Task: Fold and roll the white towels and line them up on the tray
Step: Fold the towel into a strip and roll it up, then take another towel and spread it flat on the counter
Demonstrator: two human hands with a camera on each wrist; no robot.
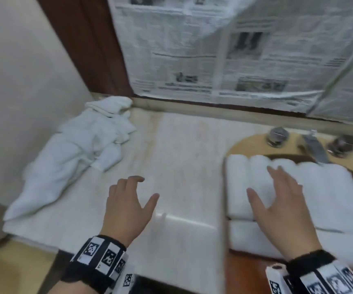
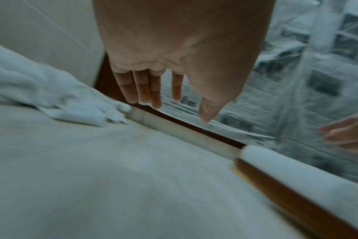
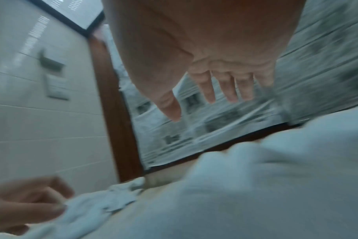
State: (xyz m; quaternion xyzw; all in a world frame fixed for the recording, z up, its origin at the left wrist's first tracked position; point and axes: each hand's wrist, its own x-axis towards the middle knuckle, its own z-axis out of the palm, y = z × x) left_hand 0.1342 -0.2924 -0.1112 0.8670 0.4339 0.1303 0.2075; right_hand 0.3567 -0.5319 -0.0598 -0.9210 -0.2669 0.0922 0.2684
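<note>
White rolled towels lie side by side, touching, on the brown wooden tray at the right, with another roll across their near ends. A rumpled pile of unfolded white towels sits on the pale countertop at the left by the wall. The left hand hovers over the counter, fingers relaxed and empty, while the right hand spreads straight fingers above the rolls, grasping nothing.

Fluffy white cloth towels on a glossy wooden tray — polished marble counter, chrome tap.

No text is legible: print on the grey newspaper sheets beyond both hands is blurred.
</note>
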